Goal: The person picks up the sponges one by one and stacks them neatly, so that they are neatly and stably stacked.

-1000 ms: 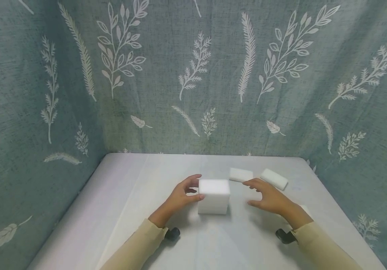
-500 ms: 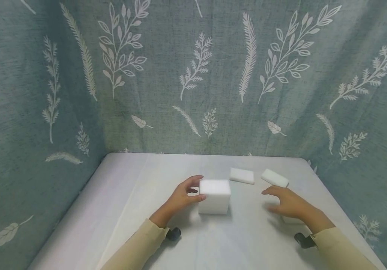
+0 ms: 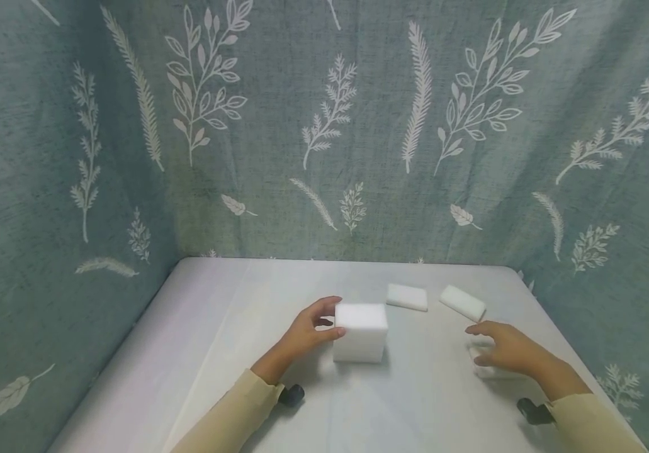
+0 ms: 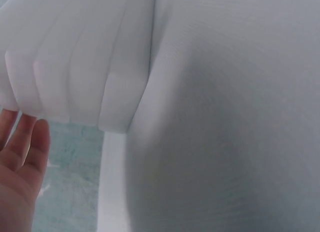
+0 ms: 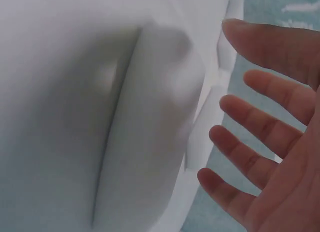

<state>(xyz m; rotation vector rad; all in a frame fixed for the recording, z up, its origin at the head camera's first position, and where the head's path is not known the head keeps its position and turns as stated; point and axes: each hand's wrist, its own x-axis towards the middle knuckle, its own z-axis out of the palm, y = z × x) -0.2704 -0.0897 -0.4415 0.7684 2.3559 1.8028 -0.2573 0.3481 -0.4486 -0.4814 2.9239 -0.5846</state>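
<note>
A block-like stack of white sponges stands near the middle of the table; its several layers show in the left wrist view. My left hand steadies the stack at its left side, thumb on the near face and fingers towards the back. At the right, my right hand hovers over a single white sponge lying flat and partly hidden by the hand. In the right wrist view, the fingers are spread, apart from that sponge.
Two more flat white sponges lie behind, one just right of the stack, the other further right and angled. A pale table meets blue-green leaf-print cloth at the back and sides.
My right hand has moved right and nearer to me, away from the stack and the back sponges, to above the right-hand sponge. The left hand and the stack have stayed put.
</note>
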